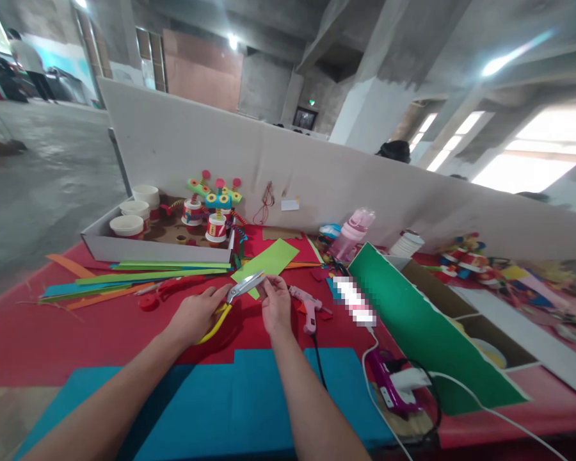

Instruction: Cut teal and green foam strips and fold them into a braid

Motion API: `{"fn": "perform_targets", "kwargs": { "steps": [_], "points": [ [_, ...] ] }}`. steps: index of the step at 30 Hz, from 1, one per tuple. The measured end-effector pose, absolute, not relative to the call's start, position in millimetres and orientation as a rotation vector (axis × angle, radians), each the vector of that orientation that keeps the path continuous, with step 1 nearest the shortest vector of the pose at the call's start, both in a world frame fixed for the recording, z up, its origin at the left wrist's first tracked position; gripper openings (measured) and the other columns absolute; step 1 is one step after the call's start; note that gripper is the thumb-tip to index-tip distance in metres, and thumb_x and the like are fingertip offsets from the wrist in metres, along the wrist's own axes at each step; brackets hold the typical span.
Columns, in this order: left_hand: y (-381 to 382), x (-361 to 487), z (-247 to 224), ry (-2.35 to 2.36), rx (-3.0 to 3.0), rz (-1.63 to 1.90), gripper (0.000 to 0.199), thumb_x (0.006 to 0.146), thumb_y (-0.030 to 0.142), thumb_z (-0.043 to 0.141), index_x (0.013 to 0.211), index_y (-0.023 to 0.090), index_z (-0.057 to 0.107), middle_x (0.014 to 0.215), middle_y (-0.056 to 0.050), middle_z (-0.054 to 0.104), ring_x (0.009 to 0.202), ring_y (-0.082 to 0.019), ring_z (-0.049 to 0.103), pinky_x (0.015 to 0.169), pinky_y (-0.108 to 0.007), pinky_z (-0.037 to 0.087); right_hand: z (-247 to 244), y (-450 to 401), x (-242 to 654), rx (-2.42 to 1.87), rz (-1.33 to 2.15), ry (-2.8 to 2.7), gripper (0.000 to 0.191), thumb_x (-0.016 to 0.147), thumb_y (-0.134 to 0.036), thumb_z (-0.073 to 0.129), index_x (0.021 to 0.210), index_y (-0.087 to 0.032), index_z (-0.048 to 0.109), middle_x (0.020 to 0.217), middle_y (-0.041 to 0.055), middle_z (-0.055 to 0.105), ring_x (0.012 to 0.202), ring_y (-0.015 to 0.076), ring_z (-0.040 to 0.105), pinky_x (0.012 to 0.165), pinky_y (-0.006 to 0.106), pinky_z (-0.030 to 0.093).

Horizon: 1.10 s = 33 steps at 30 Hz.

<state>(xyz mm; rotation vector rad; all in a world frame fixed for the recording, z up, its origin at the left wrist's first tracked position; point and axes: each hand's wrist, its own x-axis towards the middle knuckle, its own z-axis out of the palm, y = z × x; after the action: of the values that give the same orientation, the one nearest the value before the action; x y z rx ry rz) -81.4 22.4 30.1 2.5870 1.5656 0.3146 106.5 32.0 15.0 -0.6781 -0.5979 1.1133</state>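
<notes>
My left hand (196,315) is closed near the pivot of a pair of scissors (244,287) with yellow handles, whose blades point right. At the blade tips, the fingers of my right hand (276,304) are pinched together; whether they grip the tip or a small piece is too small to tell. Just beyond the scissors lies a light green sheet of paper (273,257). A pink hot glue gun (310,306) rests right of my right hand, its black cord running toward me. Left of my left hand are red-handled scissors (173,287) and several coloured paper strips (139,274).
A box (156,250) at the back left holds white cups (127,225) and paper-cup figures (216,225). At right stand a green-sided box (427,326), a purple power strip (396,384) with cables and a pink bottle (354,232). Blue sheets (196,410) cover the near edge.
</notes>
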Motion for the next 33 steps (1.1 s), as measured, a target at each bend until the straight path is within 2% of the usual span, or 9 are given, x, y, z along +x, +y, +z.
{"fn": "perform_targets", "kwargs": {
  "steps": [15,33],
  "points": [
    [22.2,-80.6,30.8,1.559,2.613,0.293,0.050,0.089,0.030,0.038,0.139,0.027,0.037,0.116,-0.013,0.060,0.080,-0.025,0.065,0.064,-0.030,0.045,9.6,33.7,106.0,-0.699,1.120,-0.604,0.021,0.066,-0.021,0.072,0.080,-0.021,0.057,0.083,-0.0024,0.066,0.082,0.0133,0.065,0.084,0.031,0.052],
    [19.8,-80.1,34.1,1.511,2.613,0.281,0.044,0.090,0.029,0.035,0.134,0.026,0.042,0.112,-0.011,0.063,0.081,-0.026,0.066,0.061,-0.030,0.043,10.1,33.2,104.6,-0.696,1.089,-0.603,0.022,0.065,-0.021,0.074,0.080,-0.019,0.058,0.082,-0.0019,0.066,0.084,0.0132,0.064,0.082,0.030,0.051]
  ]
}}
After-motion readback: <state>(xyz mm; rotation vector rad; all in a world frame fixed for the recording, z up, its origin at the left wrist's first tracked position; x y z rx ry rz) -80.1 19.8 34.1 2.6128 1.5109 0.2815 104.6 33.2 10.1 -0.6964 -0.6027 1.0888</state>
